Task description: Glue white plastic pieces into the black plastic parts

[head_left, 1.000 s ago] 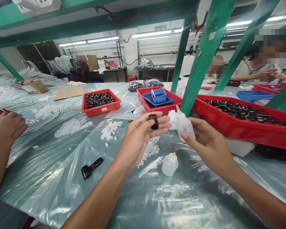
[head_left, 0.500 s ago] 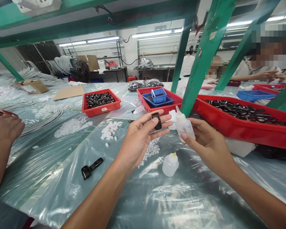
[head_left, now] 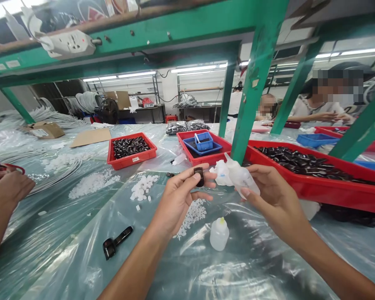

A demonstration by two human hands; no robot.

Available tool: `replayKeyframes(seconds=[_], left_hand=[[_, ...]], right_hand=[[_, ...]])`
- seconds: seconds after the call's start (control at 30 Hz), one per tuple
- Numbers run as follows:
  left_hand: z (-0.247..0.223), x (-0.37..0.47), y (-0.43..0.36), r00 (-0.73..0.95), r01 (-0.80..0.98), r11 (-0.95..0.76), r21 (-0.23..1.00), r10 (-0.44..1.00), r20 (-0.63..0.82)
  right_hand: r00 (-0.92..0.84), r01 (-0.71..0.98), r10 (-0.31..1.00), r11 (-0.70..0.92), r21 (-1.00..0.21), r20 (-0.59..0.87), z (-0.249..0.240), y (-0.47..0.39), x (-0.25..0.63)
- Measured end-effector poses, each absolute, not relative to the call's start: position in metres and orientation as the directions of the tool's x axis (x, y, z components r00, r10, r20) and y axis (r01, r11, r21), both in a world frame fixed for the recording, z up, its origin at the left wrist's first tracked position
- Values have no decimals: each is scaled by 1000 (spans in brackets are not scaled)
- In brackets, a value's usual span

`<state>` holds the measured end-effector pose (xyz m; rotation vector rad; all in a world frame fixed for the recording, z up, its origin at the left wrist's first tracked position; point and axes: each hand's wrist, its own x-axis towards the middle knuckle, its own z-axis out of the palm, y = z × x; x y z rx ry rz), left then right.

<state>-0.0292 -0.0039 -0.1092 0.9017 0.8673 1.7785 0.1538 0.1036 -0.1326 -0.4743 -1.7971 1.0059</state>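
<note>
Between thumb and fingers, my left hand (head_left: 178, 196) pinches a small black plastic part (head_left: 199, 176). My right hand (head_left: 268, 191) grips a translucent squeeze bottle (head_left: 242, 180), tilted with its nozzle toward the upper left. The nozzle stays apart from the black part. Below the hands, a second small bottle (head_left: 219, 234) with a yellowish tip stands upright on the plastic sheet. A pile of tiny white pieces (head_left: 192, 216) lies beside my left wrist. To the left rests a black part with a long arm (head_left: 116, 241). Crumpled white tissue (head_left: 221, 173) sits behind the bottle.
Red trays of black parts stand at left (head_left: 132, 160) and right (head_left: 325, 187). Another red tray (head_left: 187, 155) holds a blue bin (head_left: 203, 141). Green posts (head_left: 250, 83) rise behind my right hand. A co-worker's hand (head_left: 9, 187) holds a red-handled tool at far left.
The camera view has tilted up, so the table sits lower in the picture. The squeeze bottle leans further to the left. Both hands keep their hold.
</note>
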Motion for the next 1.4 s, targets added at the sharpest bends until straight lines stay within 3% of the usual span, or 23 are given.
replayKeyframes(seconds=[0.13,0.3,0.4,0.63,0.97,1.27,1.4], left_hand=[[-111,-30,-4,-328,-348,-339,874,917,225],[-116,-29,-1,-357,158,-405,901,827,434],[-118,-26,-2,-307,322,-419,849,802,512],[-127,-25,-3,-245,440,-445,780,776,581],[-135,-25,-1,-124,676,-429,599,735,667],[-140,-25,0,-115,743,-410,529,700,705],[-138,-25,-1,-91,754,-426,499,685,723]], right_hand=[[-449,-80,637,670,-738,626,-118,99,162],[-468,-68,583,725,-685,664,-109,96,164],[-466,-86,559,742,-664,686,-107,96,165],[-512,-89,519,761,-643,685,-104,102,172],[-463,-89,573,728,-679,676,-99,95,172],[-435,48,410,900,-434,802,-92,84,175],[-430,58,379,917,-394,819,-93,84,175]])
